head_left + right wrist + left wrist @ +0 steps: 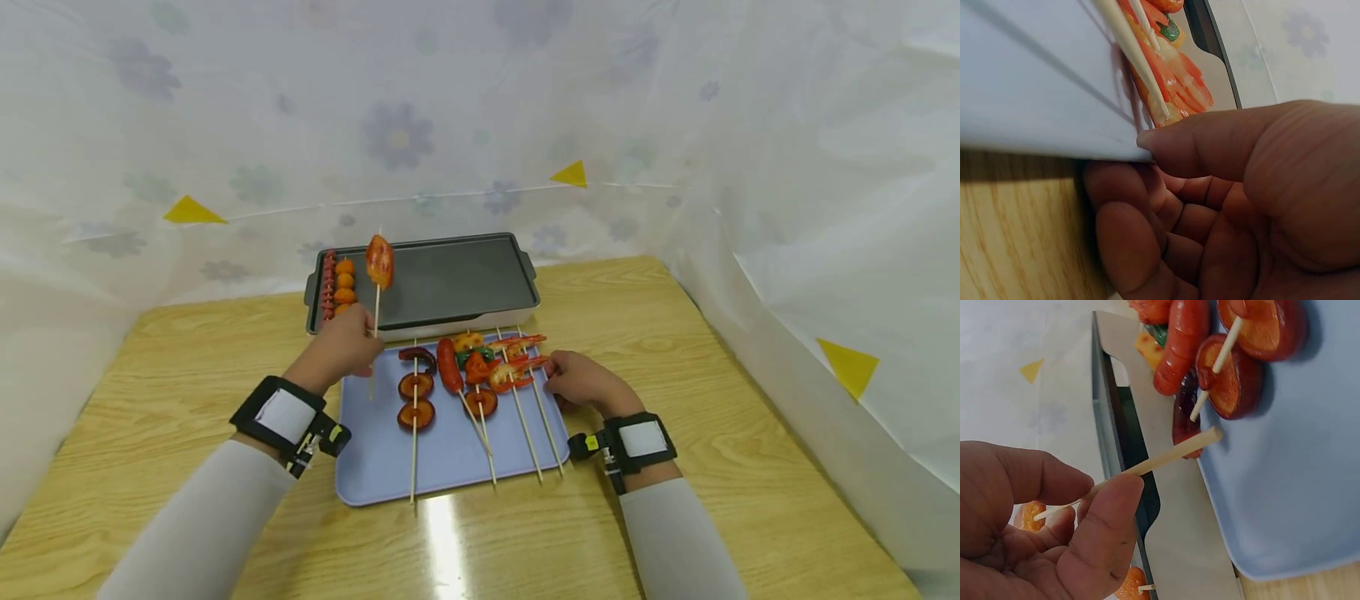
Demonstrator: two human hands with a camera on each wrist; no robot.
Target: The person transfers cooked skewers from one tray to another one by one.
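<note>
A: What's closest to you?

B: My sleeves and wrist straps are filling the bottom of the head view. I'm working over a wooden table [750,433], and a griddle [450,283] is sitting at its far side.

A: And between?

B: A blue tray [450,454] is lying just in front of the griddle, holding several skewers.

A: Your hands?

B: My right hand [585,383] is gripping the tray's right edge, thumb on top, fingers curling underneath. My left hand [341,348] is pinching a skewer [377,287] upright between thumb and fingers, holding its red piece over the griddle's left end, near orange balls [344,283] lying there.
</note>
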